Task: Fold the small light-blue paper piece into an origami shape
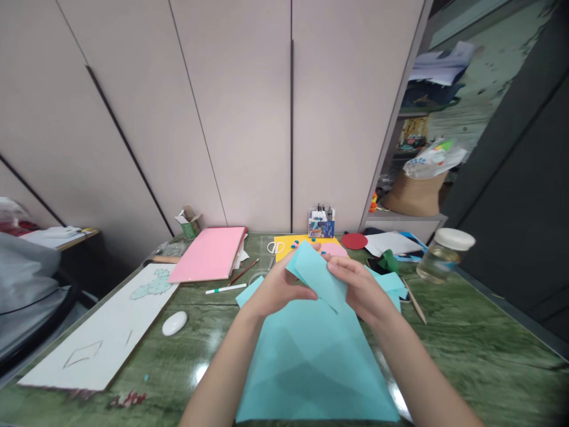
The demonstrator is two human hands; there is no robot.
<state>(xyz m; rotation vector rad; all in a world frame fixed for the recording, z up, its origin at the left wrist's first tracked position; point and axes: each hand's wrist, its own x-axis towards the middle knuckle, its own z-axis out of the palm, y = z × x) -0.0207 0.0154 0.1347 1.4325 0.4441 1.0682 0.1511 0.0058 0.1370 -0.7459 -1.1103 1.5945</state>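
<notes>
A folded piece of light blue paper [320,277] is held up between both hands, tilted, with its layers slightly apart. My left hand [281,289] grips its left side, the thumb lying across the front near the lower edge. On the right side my right hand [355,283] pinches it between thumb and fingers. Below the hands a large light blue sheet [315,367] lies flat on the green table. Smaller light blue pieces [391,284] rest to the right, partly behind my right hand.
Pink folder [208,254], white board with drawings [111,320] and white oval object [175,323] are on the left. White scissors [275,247], yellow sheet [284,242] and pen box [321,224] stand behind. A lidded jar [444,255] and wooden stick [414,301] are right.
</notes>
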